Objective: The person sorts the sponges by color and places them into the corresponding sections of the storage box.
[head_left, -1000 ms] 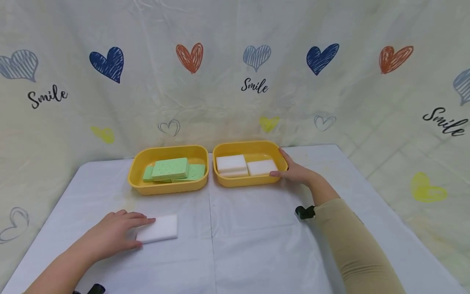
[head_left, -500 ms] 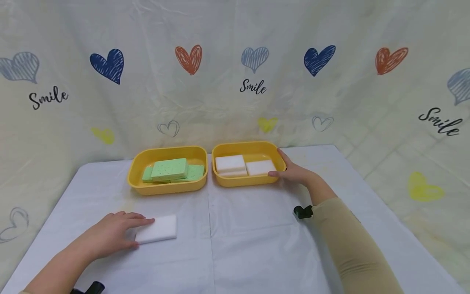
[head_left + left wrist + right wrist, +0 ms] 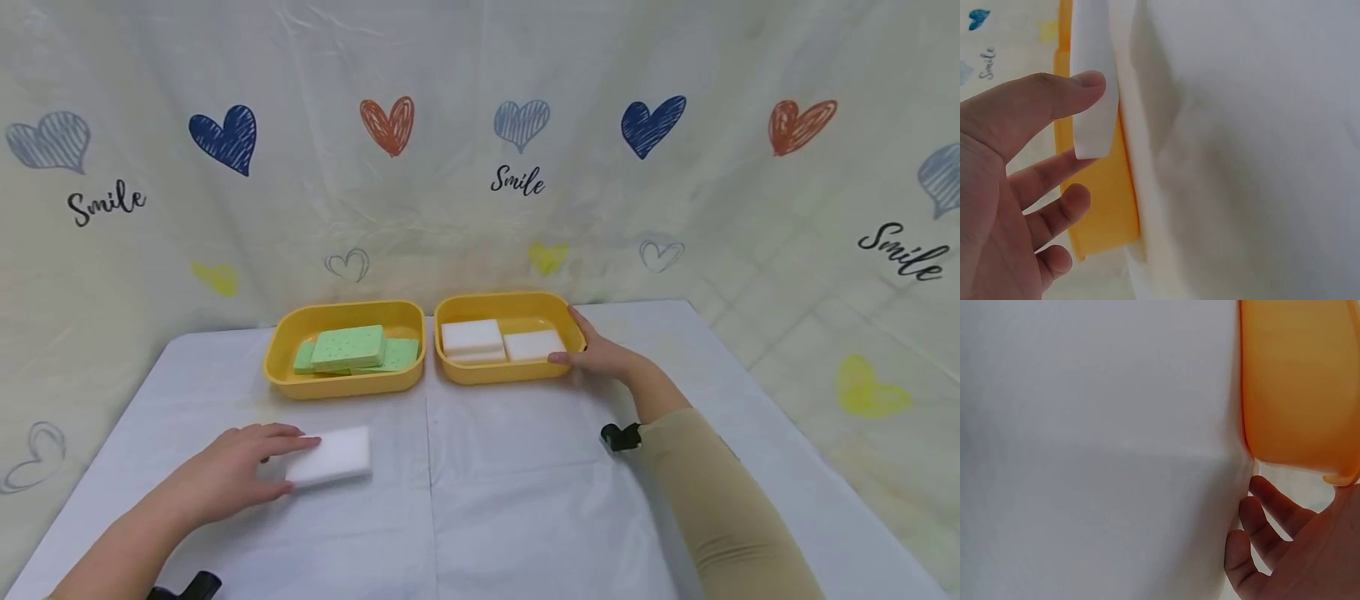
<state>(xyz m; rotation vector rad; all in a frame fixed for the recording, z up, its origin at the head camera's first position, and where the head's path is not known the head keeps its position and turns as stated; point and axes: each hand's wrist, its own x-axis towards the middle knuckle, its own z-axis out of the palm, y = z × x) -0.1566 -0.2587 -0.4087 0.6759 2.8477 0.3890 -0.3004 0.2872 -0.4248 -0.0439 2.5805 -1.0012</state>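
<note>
My left hand (image 3: 240, 471) pinches a white sponge (image 3: 333, 457) by its left end, over the front left of the table. In the left wrist view the thumb lies on one face of the sponge (image 3: 1094, 134), an index finger behind it, the other fingers loosely bent. At the back, my right hand (image 3: 611, 354) grips the right end of a yellow tray (image 3: 495, 373), thumb over the front corner and a finger at the far side. That tray holds several white sponges (image 3: 472, 335). Seen from the right wrist, three fingers hang beside the tray wall (image 3: 1300, 381).
Left of it stands a second yellow tray (image 3: 345, 386) holding several green speckled sponges (image 3: 348, 346). A white cloth (image 3: 510, 500) covers the table. Behind hangs a pale curtain (image 3: 442, 200) printed with hearts and the word Smile.
My left hand has lifted the white sponge off the cloth a little, moving it slightly up and right in view. The right hand has stayed on its tray.
</note>
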